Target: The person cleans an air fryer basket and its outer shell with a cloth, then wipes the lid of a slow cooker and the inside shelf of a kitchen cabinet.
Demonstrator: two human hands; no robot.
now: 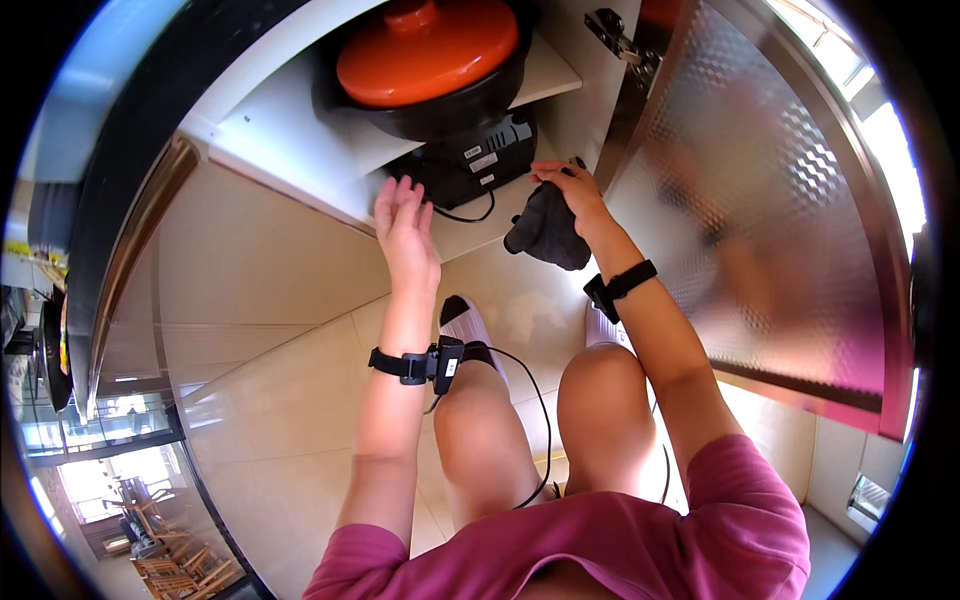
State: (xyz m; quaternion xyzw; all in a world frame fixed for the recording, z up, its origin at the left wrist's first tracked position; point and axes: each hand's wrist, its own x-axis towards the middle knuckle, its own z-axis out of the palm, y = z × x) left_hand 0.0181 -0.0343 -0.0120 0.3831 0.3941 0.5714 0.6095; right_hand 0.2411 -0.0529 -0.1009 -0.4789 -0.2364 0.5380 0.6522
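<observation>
My right hand [574, 191] grips a dark grey cloth [551, 227] that hangs down before the open cabinet. Nothing is in my left hand [406, 229], raised with its fingers apart near the cabinet's left side. Between and beyond the hands, a black appliance [469, 161] with a black cord [484, 213] lies on the cabinet's bottom board. On the shelf above it stands a dark pot [450, 112] with a glossy orange lid [427, 56]. Part of the appliance is hidden under the shelf.
A cabinet door with a textured glass panel [765, 225] stands open on the right, its metal hinge [619, 37] near the top. A dark countertop edge [112, 150] curves along the left. Cables from the wrist-worn devices hang around my knees. Wooden furniture [180, 562] shows at lower left.
</observation>
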